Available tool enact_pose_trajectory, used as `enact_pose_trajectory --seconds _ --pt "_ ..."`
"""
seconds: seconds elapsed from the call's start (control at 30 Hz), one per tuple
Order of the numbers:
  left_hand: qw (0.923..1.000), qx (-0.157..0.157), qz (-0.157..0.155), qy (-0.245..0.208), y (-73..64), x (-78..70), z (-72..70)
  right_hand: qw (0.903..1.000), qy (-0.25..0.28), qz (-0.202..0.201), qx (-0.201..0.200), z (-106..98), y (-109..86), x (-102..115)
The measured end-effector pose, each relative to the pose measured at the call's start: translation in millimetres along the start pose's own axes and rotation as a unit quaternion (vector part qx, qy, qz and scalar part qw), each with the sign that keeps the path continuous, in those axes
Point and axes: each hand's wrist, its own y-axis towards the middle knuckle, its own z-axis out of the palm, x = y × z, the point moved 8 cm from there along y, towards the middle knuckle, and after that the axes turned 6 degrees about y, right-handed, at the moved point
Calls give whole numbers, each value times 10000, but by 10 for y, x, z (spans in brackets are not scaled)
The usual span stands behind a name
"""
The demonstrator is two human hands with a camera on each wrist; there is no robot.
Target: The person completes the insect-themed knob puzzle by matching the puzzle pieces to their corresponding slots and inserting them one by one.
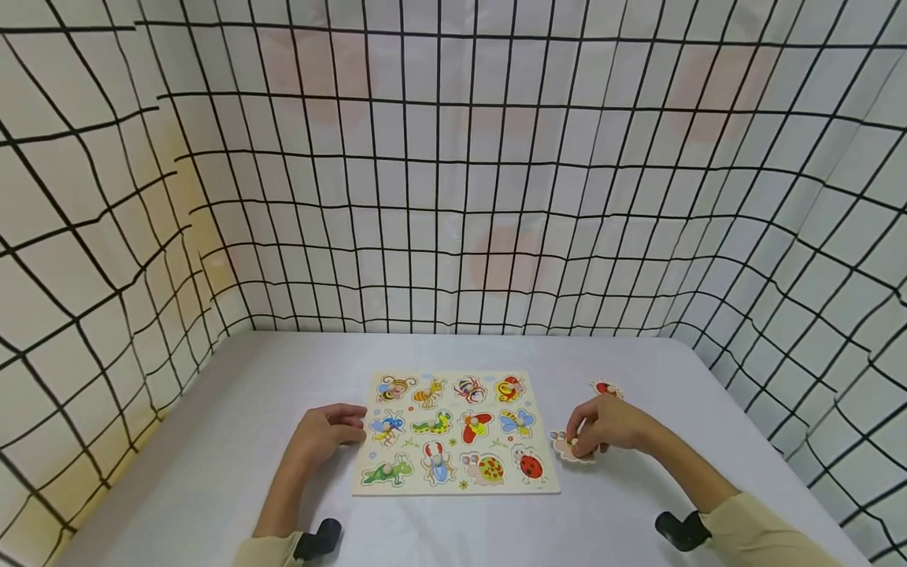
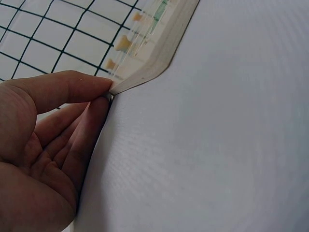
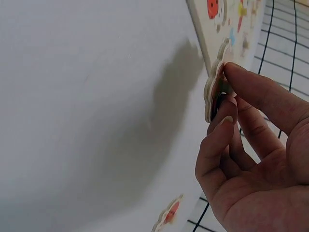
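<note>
A wooden knob puzzle board (image 1: 453,492) with colourful insects lies flat on the table. My left hand (image 1: 327,431) is at its left side, thumb and fingertips touching the edge; the left wrist view has the thumb (image 2: 77,89) at the board's rim (image 2: 164,67). To the right of the board, my right hand (image 1: 608,424) pinches a wavy-edged puzzle piece (image 1: 562,447), pinkish and snail-like, partly covered by the fingers. In the right wrist view this piece stands on edge between thumb and fingers. Behind that hand lies a red ladybird piece (image 1: 606,388), also partly in view below the hand (image 3: 169,215).
White cloth covers the table (image 1: 439,535). A black wire grid (image 1: 453,252) backed by white sheeting rises along the back and both sides. Dark straps with small devices (image 1: 319,539) sit on both wrists. Small knobs (image 2: 123,43) stick up from the board.
</note>
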Motion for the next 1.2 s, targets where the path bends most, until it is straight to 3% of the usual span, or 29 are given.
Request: enact_pose_trajectory --seconds 0.63,1.2 --pt "10000 -31 5 -34 19 -10 25 9993 108 -100 358 557 330 364" --pt "10000 -12 42 -9 40 10 7 9978 -147 -378 525 906 442 695"
